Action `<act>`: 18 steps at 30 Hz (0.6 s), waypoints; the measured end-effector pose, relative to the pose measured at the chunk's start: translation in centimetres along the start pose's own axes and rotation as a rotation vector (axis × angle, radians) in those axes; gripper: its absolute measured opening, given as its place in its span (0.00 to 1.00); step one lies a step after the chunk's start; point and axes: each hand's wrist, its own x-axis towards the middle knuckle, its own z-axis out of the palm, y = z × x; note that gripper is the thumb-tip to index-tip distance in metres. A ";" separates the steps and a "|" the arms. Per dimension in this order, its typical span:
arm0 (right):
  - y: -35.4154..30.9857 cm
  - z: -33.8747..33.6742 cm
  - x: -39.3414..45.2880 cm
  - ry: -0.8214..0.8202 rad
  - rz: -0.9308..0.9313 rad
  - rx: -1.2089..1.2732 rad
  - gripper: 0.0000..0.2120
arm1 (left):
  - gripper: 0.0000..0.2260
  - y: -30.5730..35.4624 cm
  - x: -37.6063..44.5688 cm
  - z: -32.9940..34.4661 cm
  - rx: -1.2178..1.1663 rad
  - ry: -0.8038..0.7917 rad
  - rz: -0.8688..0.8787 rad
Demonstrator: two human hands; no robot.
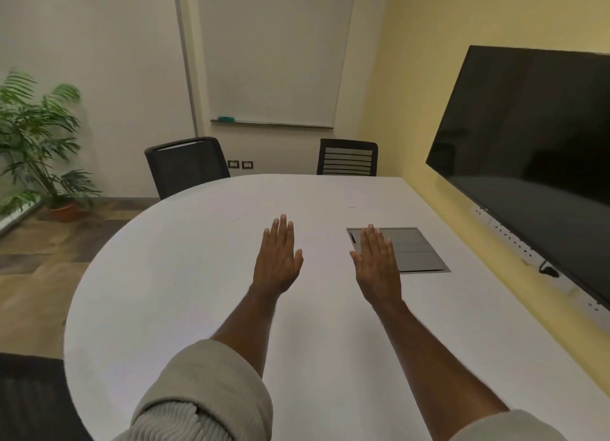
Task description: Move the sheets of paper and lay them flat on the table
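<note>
1. Over the white table [171, 275], head view: both arms reach forward, beige sleeves [211, 394] pushed up to the elbows.
2. Left hand [277, 259] is stretched flat, palm down, fingers together and straight, holding nothing. Can't tell if it's touching the tabletop or just above it.
3. Right hand [376, 262] is the same deal, flat and empty, and its fingertips overlap the left edge of the grey floor-box panel [419, 249] set into the table.
4. Sheets of paper: can't spot any on the table or in either hand from this view.
5. Far side has two black chairs [185, 163], a whiteboard [274, 51] behind them, a potted plant [36, 137] far left, and a dark wall screen [528, 137] on the right.
</note>
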 end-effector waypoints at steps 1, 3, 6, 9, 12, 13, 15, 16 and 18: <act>0.2 0.9 0.6 -0.006 0.006 0.007 0.29 | 0.30 -0.4 0.7 0.7 -0.004 -0.008 -0.002; 0.7 2.6 1.8 -0.030 0.017 0.017 0.29 | 0.30 -1.1 2.0 2.2 -0.012 -0.030 -0.017; 2.1 5.3 3.5 -0.059 0.009 0.031 0.29 | 0.31 -2.0 3.7 4.8 -0.015 -0.056 -0.037; 3.4 7.8 5.8 -0.095 0.013 0.034 0.29 | 0.31 -2.7 6.1 7.5 -0.046 -0.065 -0.061; 5.1 10.8 9.0 -0.145 0.025 0.033 0.30 | 0.36 -2.8 9.4 10.2 -0.094 -0.074 -0.069; 5.8 11.9 10.2 -0.168 0.030 0.033 0.31 | 0.38 -2.8 10.6 11.3 -0.107 -0.077 -0.067; 7.1 14.4 12.6 -0.199 0.036 0.033 0.31 | 0.39 -2.9 13.0 13.3 -0.119 -0.088 -0.063; 7.8 15.8 13.8 -0.214 0.040 0.034 0.31 | 0.38 -3.0 14.3 14.3 -0.121 -0.097 -0.061; 9.1 18.6 16.2 -0.252 0.051 0.040 0.31 | 0.38 -3.6 17.1 16.6 -0.116 -0.124 -0.050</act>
